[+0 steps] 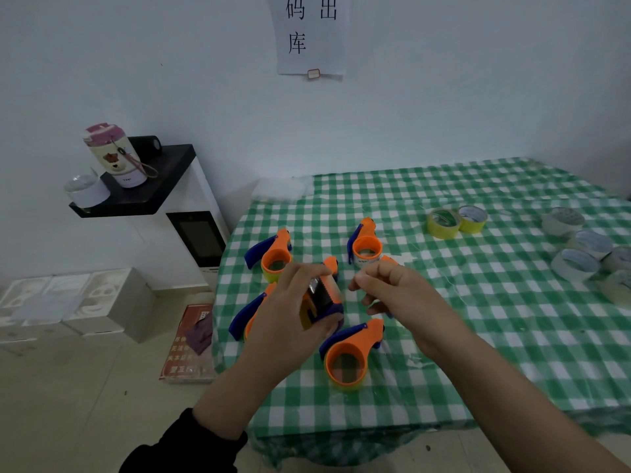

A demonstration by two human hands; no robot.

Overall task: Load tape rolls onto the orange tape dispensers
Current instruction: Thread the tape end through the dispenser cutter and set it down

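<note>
A: Report the condition of the hands.

B: The left hand (300,312) is closed around an orange-and-blue tape dispenser (322,297), held above the surface (478,319) with its serrated blade facing up. The right hand (399,295) is just beside it, fingers curled and thumb and forefinger pinched together; whether anything is between them cannot be determined.

A: Nearest item to the hands?

B: A loaded dispenser (348,356) lies on the surface directly below and nearer than the hands. A second dispenser (251,314) sits partly hidden behind the left hand, on its outer side.

A: Beyond the hands?

B: Two more units. One dispenser (273,254) lies beyond the left hand; another dispenser (363,245) lies beyond the gap between the hands, with a roll seated on its hub.

A: Location of loose stock?

B: Two yellow tape rolls (456,221), touching each other, lie farther out, beyond the right hand. A cluster of clear tape rolls (587,254) sits well apart, far to the right hand's outer side.

A: Surface covering?

B: Green-and-white check cloth.
</note>
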